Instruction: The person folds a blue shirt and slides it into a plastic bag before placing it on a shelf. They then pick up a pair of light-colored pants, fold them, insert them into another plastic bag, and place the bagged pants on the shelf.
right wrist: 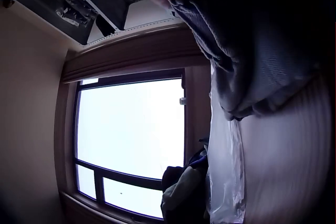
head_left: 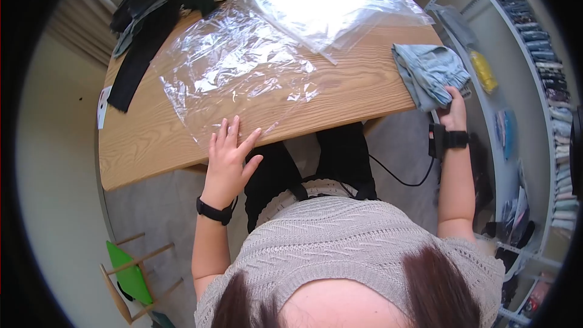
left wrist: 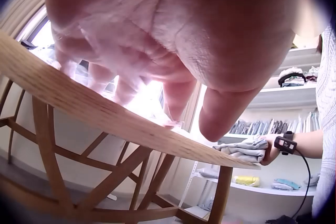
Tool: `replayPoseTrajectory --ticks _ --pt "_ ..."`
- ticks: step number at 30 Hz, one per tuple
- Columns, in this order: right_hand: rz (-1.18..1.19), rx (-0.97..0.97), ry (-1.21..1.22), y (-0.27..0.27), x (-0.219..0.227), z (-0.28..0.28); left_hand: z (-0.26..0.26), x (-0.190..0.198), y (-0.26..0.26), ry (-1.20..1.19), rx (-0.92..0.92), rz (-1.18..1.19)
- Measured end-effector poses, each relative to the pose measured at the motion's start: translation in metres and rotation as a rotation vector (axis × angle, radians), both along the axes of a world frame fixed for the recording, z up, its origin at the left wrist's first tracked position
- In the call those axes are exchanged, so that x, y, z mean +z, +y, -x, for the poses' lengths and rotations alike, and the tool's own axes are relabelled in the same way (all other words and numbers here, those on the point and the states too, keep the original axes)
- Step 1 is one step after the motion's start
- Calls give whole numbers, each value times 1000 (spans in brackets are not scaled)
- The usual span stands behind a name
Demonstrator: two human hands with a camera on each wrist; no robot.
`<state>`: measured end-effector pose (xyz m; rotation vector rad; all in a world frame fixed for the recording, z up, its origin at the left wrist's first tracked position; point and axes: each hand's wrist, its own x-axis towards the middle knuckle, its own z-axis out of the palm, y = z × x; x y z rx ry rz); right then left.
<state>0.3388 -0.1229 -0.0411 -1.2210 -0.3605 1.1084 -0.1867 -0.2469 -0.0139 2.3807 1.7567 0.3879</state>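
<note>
My right hand [head_left: 452, 111] grips the near corner of a folded light-blue denim garment [head_left: 428, 73], thumb on top, at the table's right end. In the right wrist view the garment [right wrist: 231, 66] looks dark and bunched, and most of the hand is out of sight. My left hand [head_left: 229, 161] lies at the table's front edge with its fingers spread and nearly straight. Its fingertips rest on the near end of a clear plastic bag [head_left: 243, 79] spread flat and crinkled over the wood. From below, the left wrist view shows the palm [left wrist: 157, 29] above the table edge.
A stack of shiny clear bags [head_left: 376, 6] lies at the back of the wooden table [head_left: 352, 94]. Dark clothes [head_left: 136, 54] are heaped at the back left. Shelving [head_left: 522, 42] with folded garments stands on the right. A chair with a green seat [head_left: 130, 270] is at lower left.
</note>
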Motion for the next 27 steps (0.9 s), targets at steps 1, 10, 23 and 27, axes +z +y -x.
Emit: replayPoseTrajectory --ticks 1,10,23,27 --pt "-4 -3 54 -10 1 1 1 -2 0 -5 -7 11" --pt "-150 178 523 -91 -5 49 0 5 1 102 -50 -10" --pt "-160 874 399 -102 29 187 0 4 22 -77 46 -182" --pt "-3 1173 521 -88 2 230 -8 16 28 -160 68 -306"
